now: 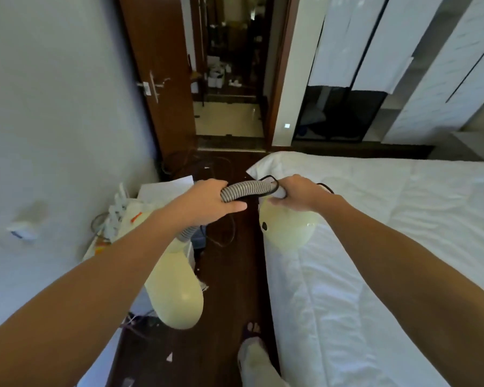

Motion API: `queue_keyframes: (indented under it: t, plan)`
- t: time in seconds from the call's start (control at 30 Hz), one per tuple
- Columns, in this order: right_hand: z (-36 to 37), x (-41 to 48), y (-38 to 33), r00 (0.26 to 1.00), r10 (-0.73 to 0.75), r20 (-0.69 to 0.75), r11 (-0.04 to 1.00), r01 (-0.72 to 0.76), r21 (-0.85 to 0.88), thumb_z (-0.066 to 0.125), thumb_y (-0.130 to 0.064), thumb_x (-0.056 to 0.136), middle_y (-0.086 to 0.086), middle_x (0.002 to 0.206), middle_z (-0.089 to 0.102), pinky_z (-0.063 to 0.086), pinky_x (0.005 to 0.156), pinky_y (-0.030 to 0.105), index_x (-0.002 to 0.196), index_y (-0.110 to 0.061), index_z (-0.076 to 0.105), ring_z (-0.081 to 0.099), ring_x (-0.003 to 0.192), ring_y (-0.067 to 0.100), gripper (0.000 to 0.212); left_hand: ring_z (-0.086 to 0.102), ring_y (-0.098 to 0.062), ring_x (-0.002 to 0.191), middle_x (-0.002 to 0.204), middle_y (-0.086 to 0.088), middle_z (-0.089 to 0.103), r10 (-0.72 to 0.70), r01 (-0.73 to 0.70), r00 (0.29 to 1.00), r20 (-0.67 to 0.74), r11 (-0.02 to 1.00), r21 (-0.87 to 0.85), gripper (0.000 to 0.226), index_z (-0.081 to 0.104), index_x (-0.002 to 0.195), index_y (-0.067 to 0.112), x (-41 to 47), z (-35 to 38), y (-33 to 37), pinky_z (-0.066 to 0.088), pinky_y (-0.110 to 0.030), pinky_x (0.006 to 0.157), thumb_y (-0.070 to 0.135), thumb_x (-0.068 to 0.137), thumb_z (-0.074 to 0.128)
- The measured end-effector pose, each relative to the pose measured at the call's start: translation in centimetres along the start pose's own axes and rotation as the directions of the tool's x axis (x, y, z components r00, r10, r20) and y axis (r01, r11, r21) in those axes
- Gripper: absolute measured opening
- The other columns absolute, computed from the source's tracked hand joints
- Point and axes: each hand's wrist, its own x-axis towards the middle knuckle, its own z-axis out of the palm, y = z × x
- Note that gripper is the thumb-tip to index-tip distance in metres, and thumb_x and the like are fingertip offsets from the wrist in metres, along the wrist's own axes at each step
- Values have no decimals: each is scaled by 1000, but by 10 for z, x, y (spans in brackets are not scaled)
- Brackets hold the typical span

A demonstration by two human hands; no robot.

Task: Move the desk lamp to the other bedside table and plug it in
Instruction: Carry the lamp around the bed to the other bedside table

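I carry a pale yellow desk lamp in the air over the dark floor strip between the wall and the bed. Its grey ribbed flexible neck (248, 189) arches between my hands. My left hand (207, 201) grips the neck near its top. My right hand (299, 195) is closed on the neck's other end, together with the thin black cord (270, 178). The round lamp part (288, 230) hangs below my right hand at the bed's edge. The long oval part (176, 291) hangs under my left forearm. The plug is out of view.
A white bed (389, 247) fills the right side. A cluttered low surface with papers and a bag (129, 216) stands along the left wall. Cables lie on the dark wooden floor (229, 275). An open brown door (157, 79) leads out ahead. My foot (252, 331) is on the floor.
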Motion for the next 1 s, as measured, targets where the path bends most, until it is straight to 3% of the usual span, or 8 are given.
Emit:
queue_keyframes:
  t: [0.13,0.27,0.5,0.63,0.7,0.87,1.0]
  plan:
    - [-27,94,48,999,-31,-29,998,32,46,65,-43,89,1,98,69,42,72,29,114,-24,65,57,84,17,31,61,-13,55,67,0,61,-32,32,999,27,999,7,30,57,82,24,111,-29,-5,44,-23,47,51,84,70]
    - [-56,188,99,1000,-10,19,992,8,129,65,-40,90,-3,97,64,44,79,29,118,-24,63,56,86,15,33,61,-17,59,70,-4,61,-71,67,996,60,995,69,46,61,92,12,218,-65,1,44,-29,52,56,82,69]
    - [-100,359,150,996,-89,5,983,87,161,65,-43,89,-11,94,62,46,80,28,111,-30,62,62,93,15,26,55,-6,43,62,2,58,-125,125,992,10,992,15,39,60,89,19,366,-116,-22,42,-21,44,55,82,70]
    - [-118,464,173,992,-123,34,978,116,172,65,-40,90,-11,98,61,47,85,30,116,-28,62,59,90,12,30,54,-8,41,58,1,58,-126,127,992,12,991,-48,25,54,84,35,466,-151,-60,43,-23,44,52,82,72]
    - [-123,515,190,992,-118,44,980,109,168,65,-42,89,-10,99,64,51,88,33,116,-30,61,62,91,14,30,53,-8,41,58,1,57,-116,117,993,24,993,-35,32,55,90,27,521,-164,-78,43,-24,45,51,81,74]
    - [-156,642,236,998,-60,34,994,56,99,65,-47,87,-2,106,71,52,82,32,115,-24,64,65,94,18,36,59,-9,49,67,0,63,-122,117,976,179,992,39,43,55,111,20,676,-207,-112,50,-25,51,47,83,73]
    - [-195,726,285,1000,24,-20,997,-22,71,65,-49,86,2,108,72,53,87,39,115,-21,67,66,99,23,40,57,-14,53,66,-2,59,-74,61,960,270,996,57,30,64,100,17,800,-239,-115,49,-28,55,43,86,71]
